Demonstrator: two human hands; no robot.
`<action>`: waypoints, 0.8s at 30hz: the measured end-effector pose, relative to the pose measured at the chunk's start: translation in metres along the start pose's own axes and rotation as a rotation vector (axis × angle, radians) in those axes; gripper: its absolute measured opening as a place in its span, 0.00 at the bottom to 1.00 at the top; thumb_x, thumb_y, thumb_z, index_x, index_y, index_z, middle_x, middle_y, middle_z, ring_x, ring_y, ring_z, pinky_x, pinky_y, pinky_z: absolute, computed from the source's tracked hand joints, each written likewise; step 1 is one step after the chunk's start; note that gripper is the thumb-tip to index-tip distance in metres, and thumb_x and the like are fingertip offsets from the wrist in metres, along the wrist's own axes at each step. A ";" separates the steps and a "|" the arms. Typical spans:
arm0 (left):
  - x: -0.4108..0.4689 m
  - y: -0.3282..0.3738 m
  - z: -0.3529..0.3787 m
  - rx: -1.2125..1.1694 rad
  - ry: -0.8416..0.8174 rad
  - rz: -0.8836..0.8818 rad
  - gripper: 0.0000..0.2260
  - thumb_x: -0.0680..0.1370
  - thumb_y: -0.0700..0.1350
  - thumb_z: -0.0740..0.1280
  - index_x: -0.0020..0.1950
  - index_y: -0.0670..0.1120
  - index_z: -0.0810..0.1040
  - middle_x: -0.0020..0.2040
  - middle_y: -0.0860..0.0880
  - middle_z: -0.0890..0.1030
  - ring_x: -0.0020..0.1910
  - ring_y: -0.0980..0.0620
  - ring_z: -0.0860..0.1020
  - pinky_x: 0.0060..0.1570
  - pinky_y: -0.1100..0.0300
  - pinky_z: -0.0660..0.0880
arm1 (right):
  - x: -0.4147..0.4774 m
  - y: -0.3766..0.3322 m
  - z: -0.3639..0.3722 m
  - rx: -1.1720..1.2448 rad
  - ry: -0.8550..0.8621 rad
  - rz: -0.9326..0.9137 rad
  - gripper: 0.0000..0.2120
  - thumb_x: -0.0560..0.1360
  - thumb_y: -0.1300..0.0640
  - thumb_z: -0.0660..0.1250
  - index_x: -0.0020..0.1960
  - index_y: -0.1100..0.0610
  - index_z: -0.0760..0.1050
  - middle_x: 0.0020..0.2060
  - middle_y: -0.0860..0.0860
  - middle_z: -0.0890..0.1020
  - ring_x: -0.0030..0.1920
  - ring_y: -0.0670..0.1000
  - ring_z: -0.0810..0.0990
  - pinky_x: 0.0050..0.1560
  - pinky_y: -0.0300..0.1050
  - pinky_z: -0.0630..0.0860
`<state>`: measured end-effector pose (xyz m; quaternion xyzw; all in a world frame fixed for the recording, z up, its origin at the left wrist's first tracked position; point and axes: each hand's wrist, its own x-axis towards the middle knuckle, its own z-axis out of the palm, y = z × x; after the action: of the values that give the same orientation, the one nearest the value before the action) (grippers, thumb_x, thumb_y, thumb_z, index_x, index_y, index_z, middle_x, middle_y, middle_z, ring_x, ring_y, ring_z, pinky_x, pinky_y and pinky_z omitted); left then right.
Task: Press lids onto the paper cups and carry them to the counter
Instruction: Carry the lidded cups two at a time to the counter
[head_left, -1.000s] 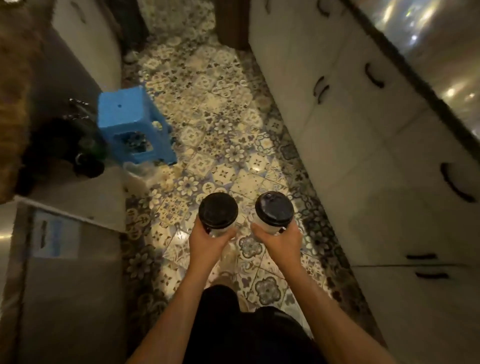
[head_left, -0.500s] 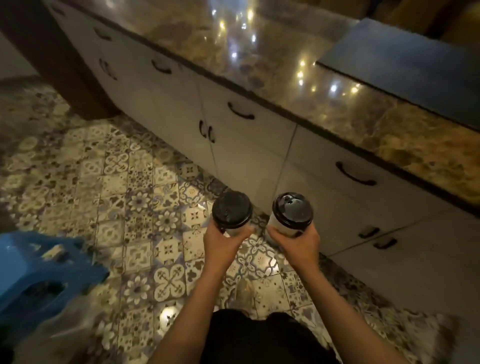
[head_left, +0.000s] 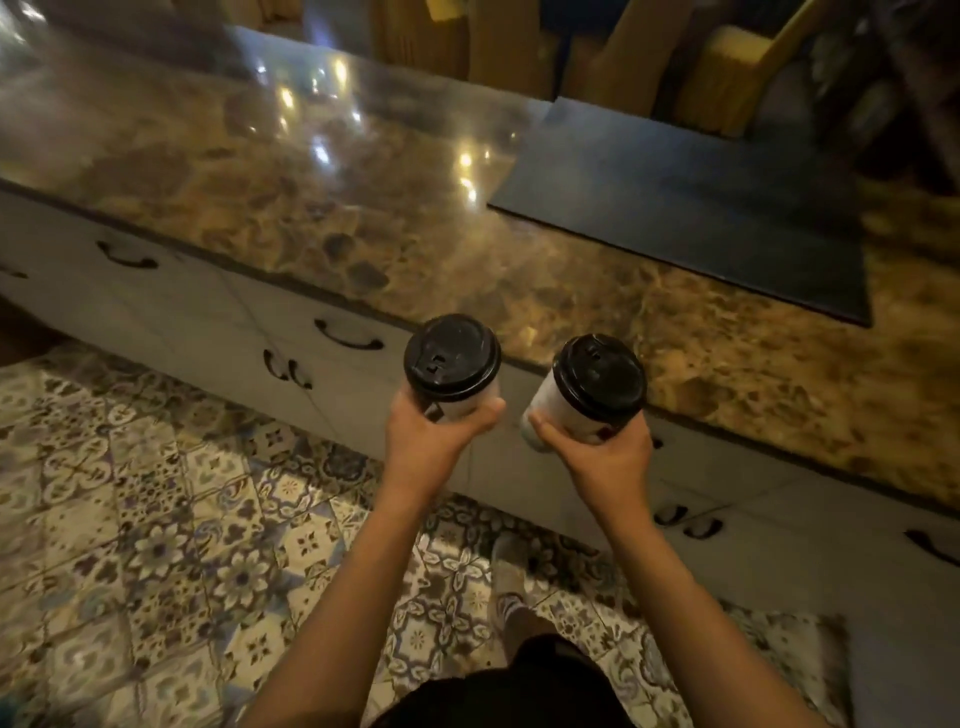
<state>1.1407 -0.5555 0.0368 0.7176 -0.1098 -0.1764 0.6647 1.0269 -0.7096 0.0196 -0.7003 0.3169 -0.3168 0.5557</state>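
Observation:
Two white paper cups with black lids are held in front of me. My left hand (head_left: 428, 441) grips the left cup (head_left: 453, 364) from below, upright, in front of the white cabinet fronts. My right hand (head_left: 605, 457) grips the right cup (head_left: 592, 389), which leans to the left; its lid overlaps the front edge of the brown marble counter (head_left: 311, 208). Both cups are in the air, level with the counter's edge and touching nothing but my hands.
A dark flat mat or board (head_left: 685, 208) lies on the counter at the right. White cabinet doors with dark handles (head_left: 348, 338) run below the counter. Patterned floor tiles (head_left: 156, 545) lie underfoot, and my foot (head_left: 506, 571) shows near the cabinets. Yellowish chairs (head_left: 727, 57) stand beyond the counter.
I have turned from the aisle to face the counter and stepped close. Both cups have risen and moved forward toward the counter's edge; the blue stool has left the view.

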 end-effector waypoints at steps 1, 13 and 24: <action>0.014 0.008 0.006 0.000 -0.010 0.019 0.32 0.67 0.42 0.83 0.68 0.54 0.76 0.62 0.58 0.81 0.60 0.67 0.79 0.57 0.70 0.77 | 0.015 -0.003 0.000 0.007 0.012 -0.012 0.44 0.59 0.41 0.83 0.70 0.56 0.74 0.62 0.48 0.82 0.63 0.44 0.81 0.61 0.45 0.80; 0.234 0.084 0.099 0.110 -0.109 0.140 0.41 0.63 0.46 0.85 0.73 0.51 0.73 0.64 0.55 0.82 0.64 0.57 0.80 0.64 0.54 0.78 | 0.248 -0.034 -0.007 -0.014 0.158 -0.020 0.38 0.60 0.55 0.86 0.66 0.49 0.74 0.55 0.37 0.79 0.54 0.30 0.78 0.52 0.25 0.74; 0.465 0.142 0.183 0.299 -0.252 0.241 0.36 0.64 0.45 0.85 0.69 0.49 0.74 0.58 0.55 0.81 0.58 0.58 0.79 0.49 0.75 0.73 | 0.459 -0.038 0.024 -0.162 0.235 0.025 0.36 0.61 0.50 0.85 0.63 0.44 0.72 0.54 0.41 0.79 0.57 0.42 0.76 0.57 0.40 0.73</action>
<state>1.5035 -0.9179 0.1181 0.7620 -0.3017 -0.1657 0.5485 1.3239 -1.0542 0.0941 -0.6968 0.4129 -0.3632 0.4605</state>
